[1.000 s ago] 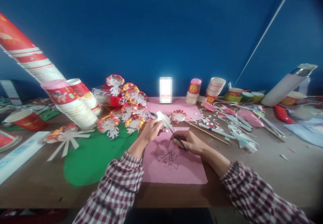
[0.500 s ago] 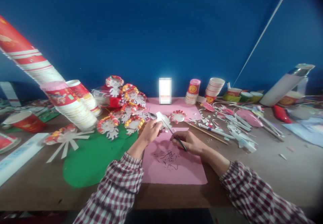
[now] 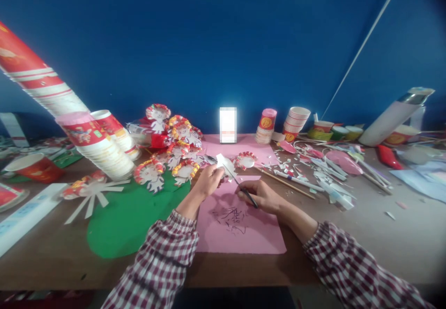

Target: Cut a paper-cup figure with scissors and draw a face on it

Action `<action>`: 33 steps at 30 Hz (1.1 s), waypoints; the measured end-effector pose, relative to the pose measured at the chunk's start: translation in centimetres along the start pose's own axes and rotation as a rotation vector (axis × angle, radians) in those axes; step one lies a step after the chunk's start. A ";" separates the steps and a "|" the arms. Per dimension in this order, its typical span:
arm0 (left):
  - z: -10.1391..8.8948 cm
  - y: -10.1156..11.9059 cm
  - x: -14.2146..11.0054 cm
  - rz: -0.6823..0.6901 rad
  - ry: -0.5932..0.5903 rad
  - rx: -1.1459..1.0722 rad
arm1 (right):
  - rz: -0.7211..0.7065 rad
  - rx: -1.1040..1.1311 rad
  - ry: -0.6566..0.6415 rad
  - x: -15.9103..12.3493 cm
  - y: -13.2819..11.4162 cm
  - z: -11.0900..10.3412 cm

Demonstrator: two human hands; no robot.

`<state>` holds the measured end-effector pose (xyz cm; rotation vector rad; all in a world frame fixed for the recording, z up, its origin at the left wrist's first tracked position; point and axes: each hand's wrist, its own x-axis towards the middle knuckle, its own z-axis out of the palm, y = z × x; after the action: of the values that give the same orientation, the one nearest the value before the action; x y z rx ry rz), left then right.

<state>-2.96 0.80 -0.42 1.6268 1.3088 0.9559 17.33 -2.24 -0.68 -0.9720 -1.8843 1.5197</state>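
My left hand point(image 3: 209, 180) pinches a small white paper piece point(image 3: 226, 161) above the top of a pink sheet point(image 3: 251, 239). Closed around a slim black-handled tool point(image 3: 250, 197), my right hand point(image 3: 261, 195) lies just to the right. The tool's thin, pale front end reaches up and left to the paper; its exact kind cannot be made out. Dark thin marks or slivers point(image 3: 233, 218) show on the pink sheet below both hands. Beyond the paper lies a red-fringed round paper piece point(image 3: 246, 160).
To the left are paper figures point(image 3: 150, 172), a green paper shape point(image 3: 114, 225) and tall stacks of paper cups point(image 3: 99, 148). On the right, a wooden stick point(image 3: 287, 183), paper scraps point(image 3: 324, 172), a red object point(image 3: 388, 157) and a leaning white flask point(image 3: 392, 122) lie about.
The white paper piece tilts slightly in my left hand. Both hands stay in nearly the same place, and the whole view has shifted very little.
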 end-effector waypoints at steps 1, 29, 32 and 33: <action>0.0 0.0 0.0 0.000 0.001 -0.001 | -0.001 -0.004 0.000 0.0 0.0 0.0; 0.1 0.3 -0.1 -0.038 0.024 -0.021 | -0.022 -0.070 0.014 0.0 -0.1 0.0; 0.1 0.2 -0.1 -0.041 0.023 -0.028 | -0.022 -0.063 0.018 0.0 -0.1 0.0; 0.1 0.2 -0.1 -0.042 0.020 -0.029 | -0.023 -0.064 0.019 0.0 -0.1 0.0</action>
<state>-2.87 0.68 -0.29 1.5647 1.3319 0.9640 17.31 -2.22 -0.62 -0.9862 -1.9352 1.4397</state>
